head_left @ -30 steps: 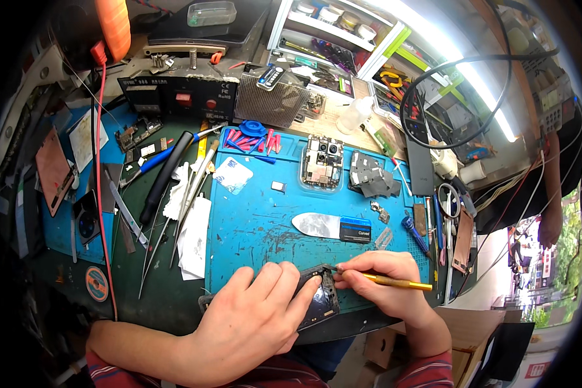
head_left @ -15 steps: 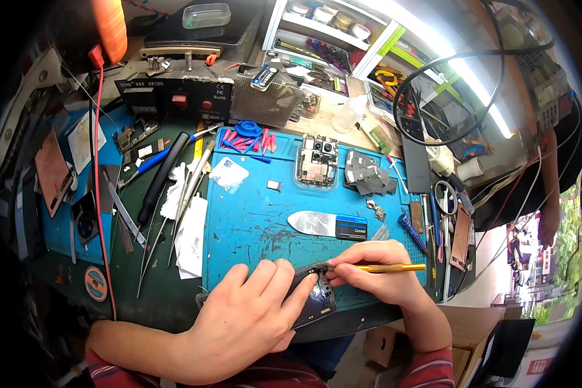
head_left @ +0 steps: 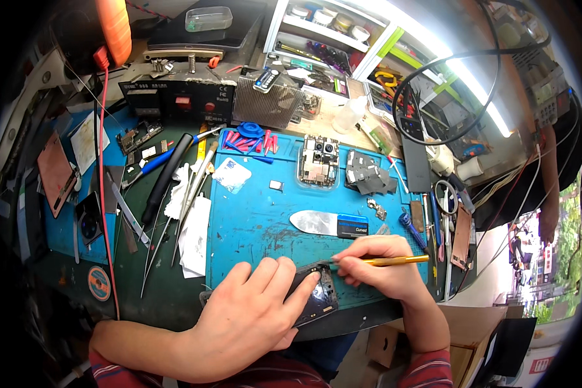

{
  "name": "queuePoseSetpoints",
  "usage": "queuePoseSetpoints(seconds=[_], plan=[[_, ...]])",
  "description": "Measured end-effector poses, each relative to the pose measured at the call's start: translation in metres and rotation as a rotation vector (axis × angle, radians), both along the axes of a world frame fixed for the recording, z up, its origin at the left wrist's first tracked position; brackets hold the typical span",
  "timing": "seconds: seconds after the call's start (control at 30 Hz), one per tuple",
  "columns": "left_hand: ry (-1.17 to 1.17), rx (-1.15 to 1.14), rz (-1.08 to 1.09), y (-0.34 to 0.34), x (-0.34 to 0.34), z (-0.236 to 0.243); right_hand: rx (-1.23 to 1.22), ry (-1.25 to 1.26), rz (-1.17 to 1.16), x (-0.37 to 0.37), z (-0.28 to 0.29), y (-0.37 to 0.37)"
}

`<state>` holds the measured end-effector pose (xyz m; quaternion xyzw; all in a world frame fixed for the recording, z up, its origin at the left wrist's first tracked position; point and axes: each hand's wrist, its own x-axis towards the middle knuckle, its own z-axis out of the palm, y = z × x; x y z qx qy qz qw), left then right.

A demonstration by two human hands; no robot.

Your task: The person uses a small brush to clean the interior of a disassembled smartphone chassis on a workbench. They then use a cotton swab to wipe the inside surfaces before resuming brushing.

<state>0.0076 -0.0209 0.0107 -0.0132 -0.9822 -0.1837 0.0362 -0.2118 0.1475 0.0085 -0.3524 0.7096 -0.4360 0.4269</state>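
My left hand (head_left: 249, 313) grips a dark phone housing (head_left: 318, 302) at the front edge of the blue mat. Its index finger presses near the upper corner, and the palm hides much of the housing. In my right hand (head_left: 378, 265) is a slim gold-handled tool (head_left: 404, 260), pinched like a pen. The tool's tip end is near the housing's upper right corner; whether it touches cannot be made out. Beyond the hands lies a flat metal pry blade (head_left: 313, 223) with a blue and black grip.
On the blue mat (head_left: 252, 216) are a clear tray with phone boards (head_left: 319, 161), a stack of grey sheets (head_left: 368, 174) and pink sticks (head_left: 265, 143). Tweezers (head_left: 191, 187) and a black-handled tool (head_left: 165, 178) lie left. A red cable (head_left: 103, 194) hangs there; scissors (head_left: 446, 197) stand right.
My right hand has drawn back slightly up and right, its fingertips now a little apart from the housing's corner. The left hand keeps its hold. The whole view has shifted slightly.
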Motion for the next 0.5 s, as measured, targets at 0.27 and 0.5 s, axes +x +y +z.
queuePoseSetpoints(seconds=[0.27,0.5], plan=[[-0.021,0.011,-0.013,0.001,0.001,0.0,-0.202,0.199,0.158,0.008,-0.006,-0.013],[0.022,-0.01,-0.038,-0.002,-0.001,0.001,-0.154,0.258,0.03,0.012,-0.007,-0.001]])
